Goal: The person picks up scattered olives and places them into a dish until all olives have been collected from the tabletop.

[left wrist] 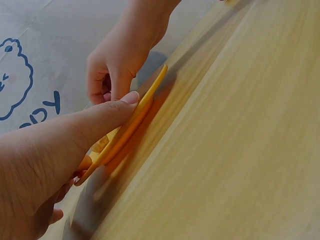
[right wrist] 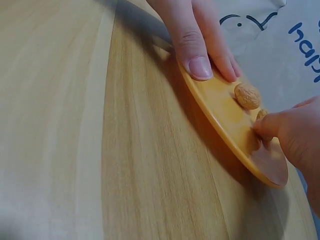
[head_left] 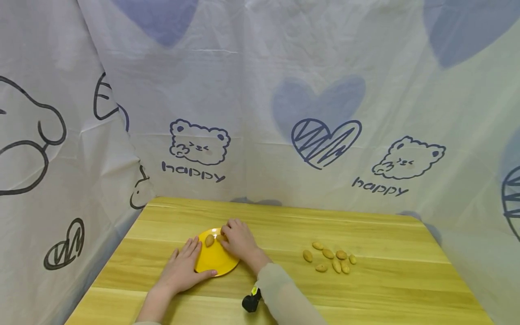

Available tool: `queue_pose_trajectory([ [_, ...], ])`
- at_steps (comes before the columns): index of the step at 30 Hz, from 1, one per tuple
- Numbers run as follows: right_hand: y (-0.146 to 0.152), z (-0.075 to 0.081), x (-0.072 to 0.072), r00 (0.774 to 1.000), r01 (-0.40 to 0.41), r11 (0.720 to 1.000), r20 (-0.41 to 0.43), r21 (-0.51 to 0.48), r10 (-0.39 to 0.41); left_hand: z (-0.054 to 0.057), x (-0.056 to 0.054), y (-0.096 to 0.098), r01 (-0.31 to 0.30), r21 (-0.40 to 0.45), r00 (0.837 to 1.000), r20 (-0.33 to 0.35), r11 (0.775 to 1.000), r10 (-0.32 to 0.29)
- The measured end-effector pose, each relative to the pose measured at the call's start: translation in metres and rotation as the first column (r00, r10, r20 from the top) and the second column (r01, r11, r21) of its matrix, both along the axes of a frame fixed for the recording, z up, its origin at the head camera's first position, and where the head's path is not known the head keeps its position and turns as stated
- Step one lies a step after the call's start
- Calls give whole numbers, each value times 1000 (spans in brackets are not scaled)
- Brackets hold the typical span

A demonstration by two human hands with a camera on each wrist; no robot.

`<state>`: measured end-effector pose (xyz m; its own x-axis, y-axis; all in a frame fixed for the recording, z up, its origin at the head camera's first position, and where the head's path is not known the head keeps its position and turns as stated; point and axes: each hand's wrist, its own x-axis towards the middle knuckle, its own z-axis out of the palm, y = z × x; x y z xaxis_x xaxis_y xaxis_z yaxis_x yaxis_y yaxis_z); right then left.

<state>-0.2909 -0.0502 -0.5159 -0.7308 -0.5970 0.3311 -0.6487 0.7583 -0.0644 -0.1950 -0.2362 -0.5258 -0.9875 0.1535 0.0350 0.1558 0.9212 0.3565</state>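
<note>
A yellow plate [head_left: 215, 261] lies on the wooden table. My left hand [head_left: 183, 267] rests on its left side, fingers straight and spread, the thumb along the near rim. A tan, wrinkled oval nut [right wrist: 247, 96] sits on the plate just beyond those fingertips. Over the plate's far right part, my right hand [head_left: 239, 241] pinches a second nut [right wrist: 261, 114] between thumb and fingers, low at the plate's surface; most of that nut is hidden by the fingers. From the left wrist, the plate [left wrist: 131, 125] appears nearly edge-on, with the left thumb across its rim.
To the right of the plate, several similar nuts [head_left: 327, 253] are scattered on the table [head_left: 390, 271]. A small black object [head_left: 251, 303] with a yellow-green patch is beside the right sleeve. Behind the table hangs a pale printed cloth [head_left: 260, 171].
</note>
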Motion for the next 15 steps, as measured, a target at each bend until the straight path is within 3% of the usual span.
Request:
queue_pose_trajectory([
  [15, -8, -3, -3, 999, 37, 999, 4, 30, -37, 4, 0, 1, 4, -13, 1000, 4, 1000, -4],
])
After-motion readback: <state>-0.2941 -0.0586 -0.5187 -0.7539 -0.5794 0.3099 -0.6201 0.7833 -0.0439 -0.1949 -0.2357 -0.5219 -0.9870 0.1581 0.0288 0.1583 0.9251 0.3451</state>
